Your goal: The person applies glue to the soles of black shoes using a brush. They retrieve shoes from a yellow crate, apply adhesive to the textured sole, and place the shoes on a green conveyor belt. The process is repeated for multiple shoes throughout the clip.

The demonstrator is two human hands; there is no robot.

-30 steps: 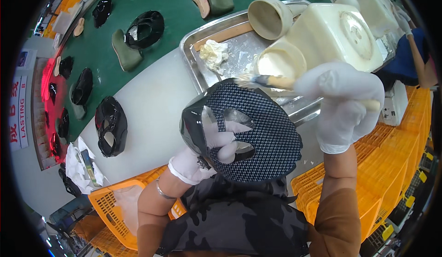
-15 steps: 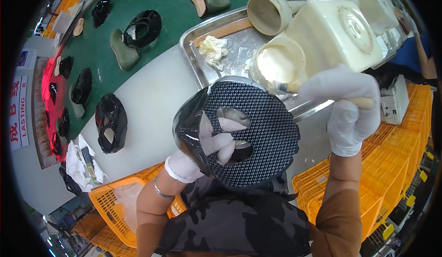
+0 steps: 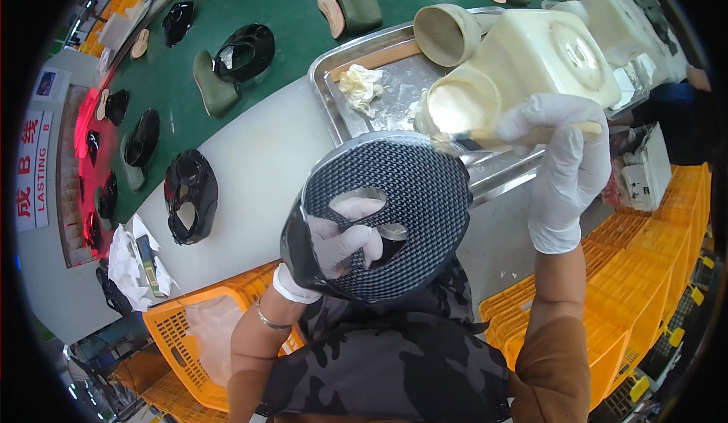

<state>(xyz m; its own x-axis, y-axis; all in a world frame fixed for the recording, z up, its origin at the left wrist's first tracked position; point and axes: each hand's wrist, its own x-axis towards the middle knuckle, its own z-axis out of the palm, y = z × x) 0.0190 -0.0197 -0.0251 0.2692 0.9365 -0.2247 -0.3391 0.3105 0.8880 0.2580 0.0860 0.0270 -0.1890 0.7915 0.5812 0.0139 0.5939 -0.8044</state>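
A black glossy shoe upper (image 3: 409, 233) with a dark woven-pattern lining facing up is in my left hand (image 3: 345, 245). Its white-gloved fingers come through two oval cutouts and are closed round the strap between them. My gloved right hand (image 3: 565, 169) grips a wooden-handled brush (image 3: 500, 138). The brush lies almost level, its bristles at the upper's far right edge, though I cannot tell whether they touch. Just beyond the bristles is a cream jar (image 3: 489, 93) of white paste, tilted with its mouth toward me.
The jar rests in a metal tray (image 3: 322, 93) with a crumpled white lump (image 3: 362, 88) and a beige cup (image 3: 440, 35). Several black uppers and olive shoe lasts stand on the green surface (image 3: 292, 14). Orange crates (image 3: 607, 294) flank me. Another person's arm shows at far right.
The brush has moved left from the jar's rim to the upper's edge, and its handle now lies flatter. The upper has shifted a little left in my left hand.
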